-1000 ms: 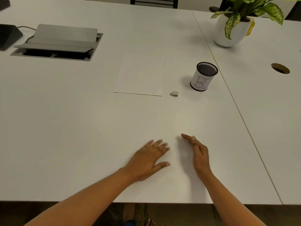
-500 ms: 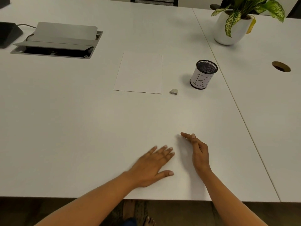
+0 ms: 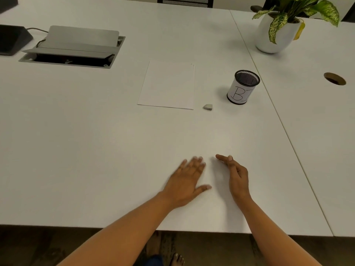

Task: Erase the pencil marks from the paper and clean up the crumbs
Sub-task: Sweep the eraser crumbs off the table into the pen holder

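The paper [image 3: 168, 85] lies far up the counter [image 3: 96, 141], and the eraser [image 3: 208, 107] is just beside its near right corner, in nobody's grip. The left hand [image 3: 187, 179] lies flat and released near the counter's edge. The right hand [image 3: 237, 175] stands on its side close by, fingers loose, grasping nothing. The sheet looks blank from here, so perhaps the erasing is done. I cannot see any crumbs, and I judge the clean-up remains.

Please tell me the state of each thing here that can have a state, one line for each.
paper: lies flat, no marks visible
eraser: lies beside the paper, untouched
mesh cup: upright
cable box lid: raised
left hand: palm down, fingers straight, holds nothing
right hand: on its edge, fingers relaxed, holds nothing
plant pot: upright
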Action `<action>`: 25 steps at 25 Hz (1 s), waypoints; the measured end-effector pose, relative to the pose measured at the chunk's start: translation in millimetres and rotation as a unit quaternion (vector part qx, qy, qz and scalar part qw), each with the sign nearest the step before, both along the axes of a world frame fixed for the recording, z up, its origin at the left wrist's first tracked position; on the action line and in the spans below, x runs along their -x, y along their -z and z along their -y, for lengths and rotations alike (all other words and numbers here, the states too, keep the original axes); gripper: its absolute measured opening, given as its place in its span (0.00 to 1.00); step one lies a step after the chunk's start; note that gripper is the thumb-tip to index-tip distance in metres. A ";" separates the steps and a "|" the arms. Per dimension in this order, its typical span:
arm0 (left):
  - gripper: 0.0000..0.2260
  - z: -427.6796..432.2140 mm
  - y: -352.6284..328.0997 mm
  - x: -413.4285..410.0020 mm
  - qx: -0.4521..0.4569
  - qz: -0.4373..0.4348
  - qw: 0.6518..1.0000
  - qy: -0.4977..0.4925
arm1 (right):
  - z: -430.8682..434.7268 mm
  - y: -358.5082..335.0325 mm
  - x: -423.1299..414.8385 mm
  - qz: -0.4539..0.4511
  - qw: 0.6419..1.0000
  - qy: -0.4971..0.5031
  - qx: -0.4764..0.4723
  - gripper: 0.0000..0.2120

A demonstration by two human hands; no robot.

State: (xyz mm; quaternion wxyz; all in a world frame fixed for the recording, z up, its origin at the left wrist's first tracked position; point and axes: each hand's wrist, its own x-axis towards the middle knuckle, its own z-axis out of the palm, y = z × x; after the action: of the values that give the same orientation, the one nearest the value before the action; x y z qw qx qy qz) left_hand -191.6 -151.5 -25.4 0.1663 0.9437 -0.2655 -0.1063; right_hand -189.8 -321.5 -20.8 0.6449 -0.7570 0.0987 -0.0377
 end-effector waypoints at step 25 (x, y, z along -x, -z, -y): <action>0.38 7.9 1.1 1.4 0.026 -0.002 1.000 -0.012 | -0.2 -2.0 0.4 0.012 1.000 0.011 -0.011 0.22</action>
State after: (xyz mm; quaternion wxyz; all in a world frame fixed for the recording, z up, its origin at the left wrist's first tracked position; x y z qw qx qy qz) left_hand -193.0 -159.4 -26.5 0.1930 0.9418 -0.2567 -0.0990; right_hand -190.2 -321.4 -18.8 0.6537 -0.7483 0.0996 -0.0531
